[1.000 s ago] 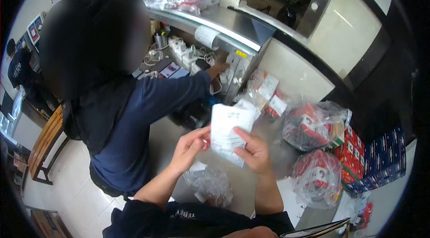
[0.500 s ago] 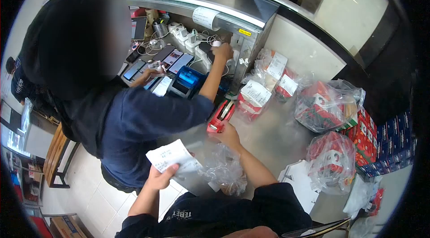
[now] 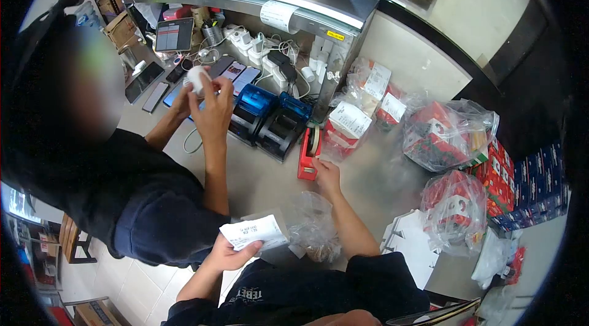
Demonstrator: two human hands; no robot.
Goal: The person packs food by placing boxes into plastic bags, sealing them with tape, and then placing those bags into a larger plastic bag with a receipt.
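Note:
A white printed paper slip (image 3: 254,231) is pinched between the thumb and fingers of my left hand (image 3: 232,255). My right hand (image 3: 327,177) is at the front end of a red tape dispenser (image 3: 308,153), its fingers bent against it; whether they pinch a piece of tape is too small to tell. Between my forearms lies a clear plastic bag (image 3: 314,228) with something brown inside. Just behind the dispenser are a red box in a bag with a label (image 3: 350,122) and two blue-and-black printers (image 3: 283,123).
At the left a co-worker (image 3: 165,203) holds a white roll (image 3: 197,79) in both hands. Phones (image 3: 156,96), a tablet (image 3: 174,35) and chargers (image 3: 248,43) lie under the shelf. Bagged red boxes (image 3: 453,212) and stacked blue boxes (image 3: 540,185) stand at the right.
The co-worker has leaned back left, bringing both hands together around a white roll. The red dispenser now stands straighter. My left hand and its slip have shifted right; my right hand moved slightly right.

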